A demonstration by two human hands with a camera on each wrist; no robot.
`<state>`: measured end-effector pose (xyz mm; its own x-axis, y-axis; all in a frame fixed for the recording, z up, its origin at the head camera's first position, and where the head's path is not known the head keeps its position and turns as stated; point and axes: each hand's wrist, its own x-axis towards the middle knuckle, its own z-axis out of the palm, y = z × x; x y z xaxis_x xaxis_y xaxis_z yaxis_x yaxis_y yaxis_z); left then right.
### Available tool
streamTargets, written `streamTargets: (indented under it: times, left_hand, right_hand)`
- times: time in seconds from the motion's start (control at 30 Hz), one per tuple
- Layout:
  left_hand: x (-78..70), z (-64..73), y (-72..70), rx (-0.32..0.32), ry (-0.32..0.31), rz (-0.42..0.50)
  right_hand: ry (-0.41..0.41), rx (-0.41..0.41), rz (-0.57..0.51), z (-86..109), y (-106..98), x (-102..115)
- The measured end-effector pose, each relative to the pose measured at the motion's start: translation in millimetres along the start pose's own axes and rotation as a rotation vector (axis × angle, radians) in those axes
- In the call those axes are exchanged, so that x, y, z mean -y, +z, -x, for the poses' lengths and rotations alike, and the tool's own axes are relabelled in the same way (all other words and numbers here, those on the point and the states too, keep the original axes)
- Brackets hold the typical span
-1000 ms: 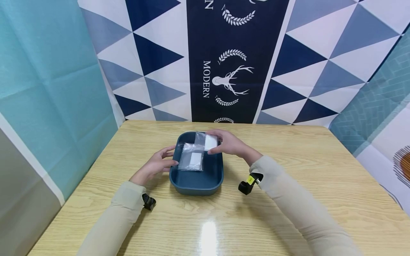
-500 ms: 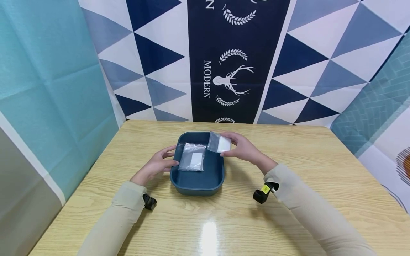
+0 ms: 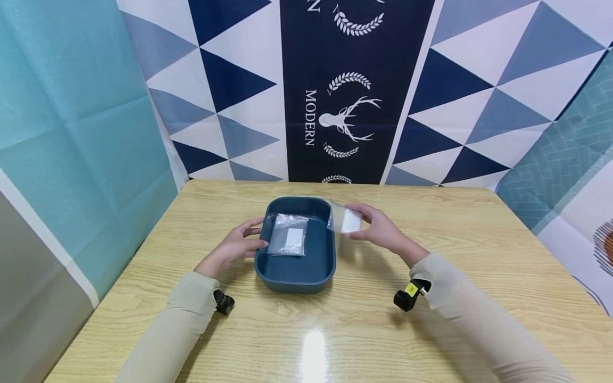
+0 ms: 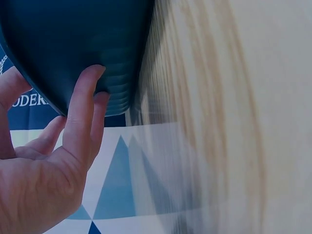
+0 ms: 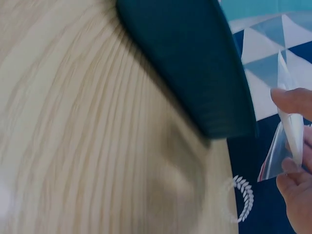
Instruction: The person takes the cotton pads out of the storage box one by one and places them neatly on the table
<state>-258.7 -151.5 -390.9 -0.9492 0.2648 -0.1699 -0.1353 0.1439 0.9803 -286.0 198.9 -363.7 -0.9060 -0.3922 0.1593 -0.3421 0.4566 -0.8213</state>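
Note:
A dark blue plastic box stands on the wooden table. Its left wall is held by my left hand, thumb at the rim; in the left wrist view, fingers lie along the outer wall. Inside the box rests a small stack of clear plastic bags, the top bag showing a white rectangle. Past the box's right rim, my right hand pinches another clear plastic bag with a white patch between thumb and fingers. The right wrist view shows that bag edge-on, hanging above table level.
Light wood table surrounds the box, with its far edge against a patterned cloth backdrop. Pale blue cloth hangs at the left. A small black camera is strapped at the right wrist, and another at the left.
My right hand has carried its clear bag from over the box to the right, beyond the rim. The left hand, the box and the bags inside have stayed in place.

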Motion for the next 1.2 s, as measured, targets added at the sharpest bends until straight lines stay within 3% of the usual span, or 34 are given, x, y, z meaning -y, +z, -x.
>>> streamTargets:
  times: [0.3,0.4,0.7,1.2]
  left_hand:
    - [-0.5,-1.0,-0.1,-0.010,-0.006,-0.013]
    - [0.0,-0.7,-0.4,-0.009,-0.004,-0.013]
    - [1.5,-2.4,-1.8,-0.005,-0.001,-0.009]
    - [3.1,-3.6,-0.4,-0.017,-0.016,-0.014]
  right_hand:
    - [0.003,0.048,0.062,5.7,-7,-8]
    - [0.027,0.065,0.101,3.5,-8,-25]
    - [0.069,0.116,0.196,5.5,-6,-45]
    - [0.041,0.228,0.259,5.5,-5,-58]
